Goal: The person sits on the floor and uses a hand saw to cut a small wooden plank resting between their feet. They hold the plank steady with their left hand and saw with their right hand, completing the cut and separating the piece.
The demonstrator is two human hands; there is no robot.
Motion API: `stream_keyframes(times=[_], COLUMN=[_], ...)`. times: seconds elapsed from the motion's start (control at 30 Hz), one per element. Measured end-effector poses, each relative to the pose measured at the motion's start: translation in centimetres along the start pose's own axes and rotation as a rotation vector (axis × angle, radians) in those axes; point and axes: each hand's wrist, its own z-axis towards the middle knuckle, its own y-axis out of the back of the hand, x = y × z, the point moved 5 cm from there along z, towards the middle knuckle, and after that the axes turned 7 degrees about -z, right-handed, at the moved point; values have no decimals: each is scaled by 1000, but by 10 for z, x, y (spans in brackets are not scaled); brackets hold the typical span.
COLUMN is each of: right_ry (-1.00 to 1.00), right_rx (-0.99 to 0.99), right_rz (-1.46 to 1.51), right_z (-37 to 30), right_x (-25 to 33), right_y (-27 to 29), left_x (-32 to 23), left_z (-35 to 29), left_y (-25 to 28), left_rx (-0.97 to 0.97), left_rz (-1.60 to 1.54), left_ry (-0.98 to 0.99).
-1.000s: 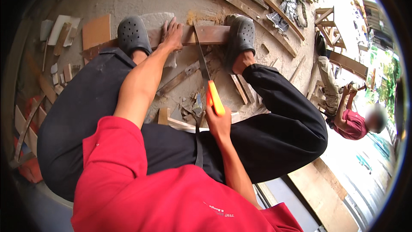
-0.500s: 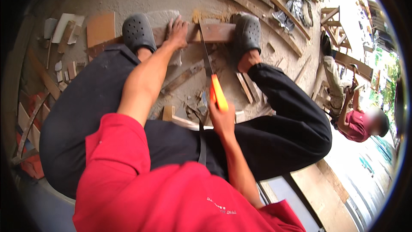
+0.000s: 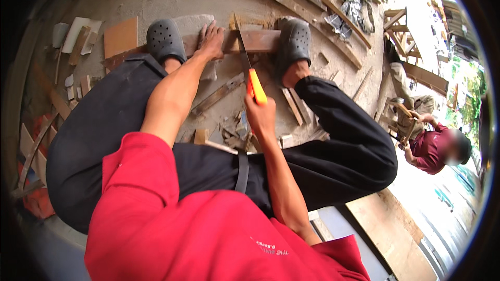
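A hand saw (image 3: 254, 84) with an orange-and-yellow handle is gripped in my right hand (image 3: 260, 114), fingers wrapped round it. Its blade points away from me and crosses a brown wooden board (image 3: 260, 41), its tip reaching past the far edge. The board lies crosswise between my feet, both in dark grey clogs; the right clog (image 3: 295, 41) rests on it. My left hand (image 3: 211, 41) lies on the board left of the blade, fingers stretched out, pressing down. Pale sawdust (image 3: 252, 20) is spread on the ground behind the board.
Wood offcuts (image 3: 217, 93) are scattered between my legs. Long planks (image 3: 312, 13) and a crumpled dark plastic bag (image 3: 341, 23) lie at the far right. An orange-brown square panel (image 3: 121, 37) is at the left. On the right another person (image 3: 429, 145) sits handling a piece of wood.
My right hand and the saw have moved forward, away from me, so more blade passes beyond the board. My left hand stays on the board. The other person's arms have shifted.
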Motion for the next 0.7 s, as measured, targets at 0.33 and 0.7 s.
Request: stream_keyframes(times=[0.33,0.7], right_ry=[157,1], right_rx=[-22,61], right_rz=[14,44], right_z=[-57,-38], right_x=[-37,-20], right_y=[26,29], left_x=[-12,-10], left_z=[-14,-5], left_y=[-29,-22], left_rx=[65,11], left_rz=[68,8], left_ry=[97,40])
